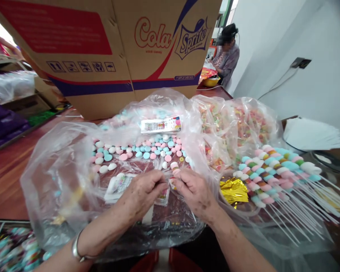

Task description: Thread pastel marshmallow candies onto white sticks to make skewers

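Observation:
My right hand (197, 192) is closed around a candy skewer (174, 167). Pink and white pieces show above its fingers, and a thin white stick appears below. Beside it, my left hand (147, 190) is pinched, thumb against fingers; what it holds is hidden. Both hands are nearly touching over a clear plastic sheet (59, 158). Beyond them lie loose pastel candies (153, 149) in pink, blue and white. Printed packets (117, 187) rest by my left hand, and another printed stack (161, 125) lies on the candy bag.
Finished-looking candy skewers (277, 170) are piled at right beside gold foil ties (234, 190). Bags of wrapped sweets (215, 117) stand behind. A large cardboard box (102, 68) blocks the far side. Another person (228, 56) works at the back. More colourful sweets (14, 249) lie at lower left.

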